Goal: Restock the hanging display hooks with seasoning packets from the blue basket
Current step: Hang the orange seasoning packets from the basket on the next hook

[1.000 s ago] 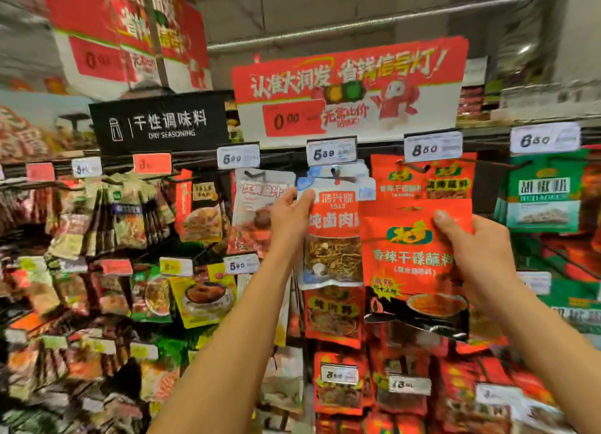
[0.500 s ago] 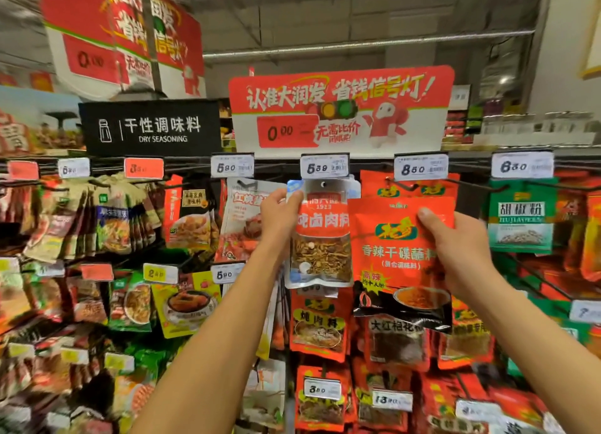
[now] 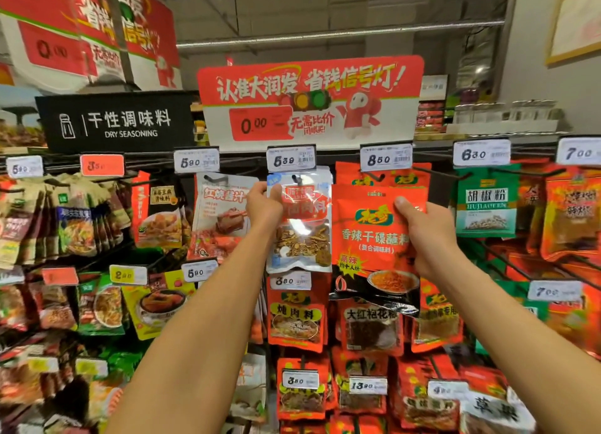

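Observation:
My left hand (image 3: 264,204) pinches the upper left edge of a clear-windowed spice packet (image 3: 300,235) with a red label, held up at the hook (image 3: 296,177) under the 5.39 price tag (image 3: 291,159). My right hand (image 3: 422,228) grips the right edge of a red and black seasoning packet (image 3: 370,248), held in front of the rack just below the 8.50 tag (image 3: 386,158). More red packets (image 3: 383,177) of the same brand hang behind it. The blue basket is out of view.
Rows of hooks carry seasoning packets on all sides: green pepper packets (image 3: 486,202) to the right, brown bags (image 3: 78,219) to the left, red packets (image 3: 297,316) below. A red promotional sign (image 3: 309,98) and a black "DRY SEASONING" sign (image 3: 113,121) stand above the rack.
The view has tilted upward, so the rack sits lower in frame. Both hands still hold their packets; the clear packet's top now sits right at the hook under the 5.39 tag.

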`<action>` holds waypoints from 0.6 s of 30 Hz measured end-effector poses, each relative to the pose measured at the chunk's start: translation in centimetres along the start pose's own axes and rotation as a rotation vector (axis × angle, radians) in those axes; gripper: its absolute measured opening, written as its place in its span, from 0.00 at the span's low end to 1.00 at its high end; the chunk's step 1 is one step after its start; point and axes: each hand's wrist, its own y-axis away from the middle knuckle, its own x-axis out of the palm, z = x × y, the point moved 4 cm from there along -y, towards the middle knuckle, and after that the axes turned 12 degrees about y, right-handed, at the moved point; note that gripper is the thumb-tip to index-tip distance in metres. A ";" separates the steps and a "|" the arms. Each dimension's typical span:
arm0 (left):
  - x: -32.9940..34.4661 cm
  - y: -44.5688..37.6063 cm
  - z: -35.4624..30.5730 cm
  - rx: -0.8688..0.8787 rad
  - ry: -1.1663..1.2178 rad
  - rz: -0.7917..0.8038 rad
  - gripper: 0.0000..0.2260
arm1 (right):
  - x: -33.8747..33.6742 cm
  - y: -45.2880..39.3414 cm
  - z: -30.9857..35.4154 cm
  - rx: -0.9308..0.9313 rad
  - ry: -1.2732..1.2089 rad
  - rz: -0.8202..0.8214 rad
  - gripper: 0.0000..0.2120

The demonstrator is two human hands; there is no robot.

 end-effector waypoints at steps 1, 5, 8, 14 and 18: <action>0.2 -0.1 0.2 0.001 -0.020 -0.001 0.04 | 0.1 -0.2 -0.2 0.015 -0.009 0.000 0.08; 0.1 -0.1 0.1 0.035 -0.087 -0.030 0.11 | 0.0 -1.2 -0.3 0.051 -0.038 -0.025 0.06; -1.0 1.3 -0.3 0.199 -0.210 -0.089 0.19 | -0.2 -2.1 0.1 0.053 -0.046 -0.039 0.07; 0.2 6.1 -1.1 0.499 -0.316 0.091 0.08 | 0.2 -3.5 0.7 0.053 -0.044 -0.042 0.07; 4.0 7.6 -0.4 0.310 -0.217 0.358 0.08 | 0.1 -4.2 0.6 0.078 -0.076 -0.053 0.05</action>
